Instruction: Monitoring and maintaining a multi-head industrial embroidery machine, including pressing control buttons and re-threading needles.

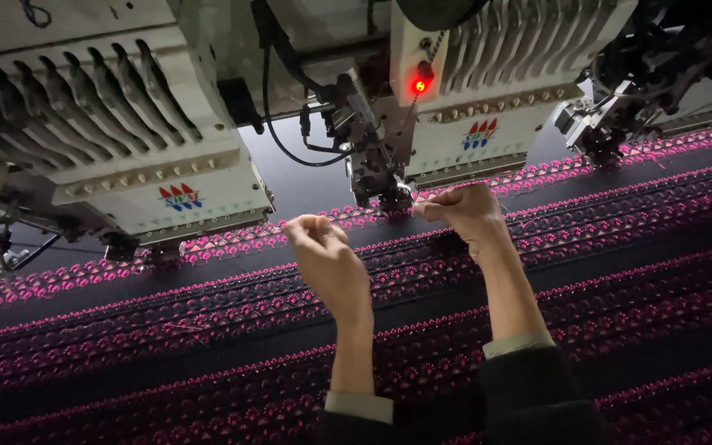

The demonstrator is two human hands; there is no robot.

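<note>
I see a thin pale thread point(377, 213), stretched almost level between my pinched fingers, just under the needle head point(381, 177) with the red lamp. Below lies dark fabric point(620, 272) with pink embroidered rows running slantwise across the machine bed.

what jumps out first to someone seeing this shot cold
The rows of bright pink embroidery running slantwise across the dark fabric fill the whole lower half. Above them, the red light glows on the middle embroidery head at top centre. Just below that head, the left hand and right hand are raised with fingers pinched, as if on a fine thread, though the thread itself is too thin to make out.
</note>
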